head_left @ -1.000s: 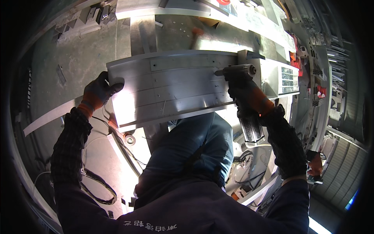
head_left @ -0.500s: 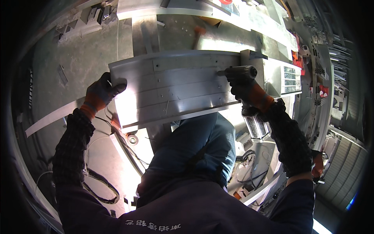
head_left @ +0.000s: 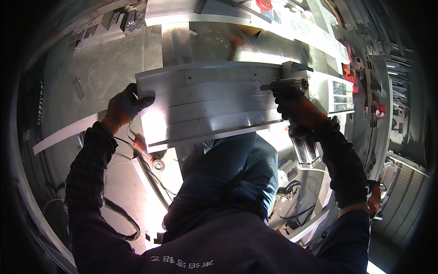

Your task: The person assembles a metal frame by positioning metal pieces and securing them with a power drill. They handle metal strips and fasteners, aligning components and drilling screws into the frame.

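A long grey metal panel [head_left: 219,97] with a raised lip along its far and near edges lies across in front of me, just beyond my knees. Small holes and short pins dot its face. My left hand [head_left: 126,106], in a dark and orange glove, is closed on the panel's left end, thumb on top. In my right hand [head_left: 297,108], gloved alike, is a rivet gun [head_left: 305,148]. Its nose points left over the right part of the panel; whether it touches the surface I cannot tell. The gun's wide cylinder hangs below my fist.
A grinder-like orange tool [head_left: 142,147] lies near the panel's lower left corner. Dark hoses [head_left: 124,219] coil on the left. Red clamp-like pieces [head_left: 352,73] and a slotted box-shaped part [head_left: 338,94] stand at right. Metal strips [head_left: 219,14] cross the far side.
The rivet gun and my right hand have shifted slightly right over the panel. My left hand keeps its hold on the panel's end. The whole view has moved a little.
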A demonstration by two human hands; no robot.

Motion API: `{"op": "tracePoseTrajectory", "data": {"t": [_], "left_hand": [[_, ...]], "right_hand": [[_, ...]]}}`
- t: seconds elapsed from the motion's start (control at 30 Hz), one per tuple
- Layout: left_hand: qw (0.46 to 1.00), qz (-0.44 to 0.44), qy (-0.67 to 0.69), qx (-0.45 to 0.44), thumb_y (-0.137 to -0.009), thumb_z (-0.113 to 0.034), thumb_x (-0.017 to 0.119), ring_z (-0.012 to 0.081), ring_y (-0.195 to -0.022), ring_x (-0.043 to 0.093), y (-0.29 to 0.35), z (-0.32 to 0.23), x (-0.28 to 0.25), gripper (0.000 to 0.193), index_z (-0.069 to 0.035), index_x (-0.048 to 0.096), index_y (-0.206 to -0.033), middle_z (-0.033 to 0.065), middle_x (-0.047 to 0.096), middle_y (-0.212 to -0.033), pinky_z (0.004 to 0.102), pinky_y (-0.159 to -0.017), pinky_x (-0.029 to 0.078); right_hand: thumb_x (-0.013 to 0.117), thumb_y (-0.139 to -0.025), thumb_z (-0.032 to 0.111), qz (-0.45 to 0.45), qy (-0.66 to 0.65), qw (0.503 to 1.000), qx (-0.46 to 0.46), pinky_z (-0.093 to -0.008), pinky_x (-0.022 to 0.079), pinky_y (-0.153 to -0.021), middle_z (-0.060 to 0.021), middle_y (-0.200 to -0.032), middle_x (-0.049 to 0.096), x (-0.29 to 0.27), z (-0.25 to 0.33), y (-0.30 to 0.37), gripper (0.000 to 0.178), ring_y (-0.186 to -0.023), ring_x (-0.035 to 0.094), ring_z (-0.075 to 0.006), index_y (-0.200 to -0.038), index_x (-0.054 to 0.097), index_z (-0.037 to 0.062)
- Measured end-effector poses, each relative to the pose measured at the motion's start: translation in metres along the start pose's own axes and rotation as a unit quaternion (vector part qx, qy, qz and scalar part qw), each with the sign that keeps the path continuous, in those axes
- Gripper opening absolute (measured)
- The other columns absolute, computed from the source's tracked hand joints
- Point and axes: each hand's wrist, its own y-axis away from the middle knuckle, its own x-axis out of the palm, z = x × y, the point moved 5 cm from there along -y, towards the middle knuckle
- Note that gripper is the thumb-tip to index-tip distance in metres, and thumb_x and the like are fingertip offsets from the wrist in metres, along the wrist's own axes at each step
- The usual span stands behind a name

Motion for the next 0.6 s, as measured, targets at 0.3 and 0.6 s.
{"op": "tracePoseTrajectory", "data": {"t": [0.3, 0.6], "left_hand": [[0.999, 0.036, 0.012, -0.034, -0.086, -0.077, 0.073, 0.0322, -0.099, 0.077, 0.005, -0.010, -0.009, 0.080, -0.010, 0.067, -0.128, 0.0134, 0.080, -0.100, 0.0425, -0.092, 0.058], [0.998, 0.054, -0.012, -0.031, -0.086, -0.080, 0.070, 0.0363, -0.102, 0.076, 0.005, -0.005, -0.011, 0.087, -0.007, 0.065, -0.132, 0.0153, 0.079, -0.104, 0.0461, -0.094, 0.058]], "right_hand": [[0.066, -0.104, 0.022, -0.096, 0.244, 0.958, -0.119, -0.0307, 0.053, -0.068, -0.0024, -0.087, 0.068, 0.007, 0.091, -0.005, 0.019, -0.077, 0.064, -0.0133, -0.105, 0.069, 0.0041], [0.073, -0.100, 0.013, 0.002, 0.109, 0.983, -0.145, -0.0299, 0.056, -0.074, -0.0047, -0.097, 0.071, 0.069, 0.062, -0.014, 0.024, -0.084, 0.066, -0.0146, -0.122, 0.069, 0.0039]]}}
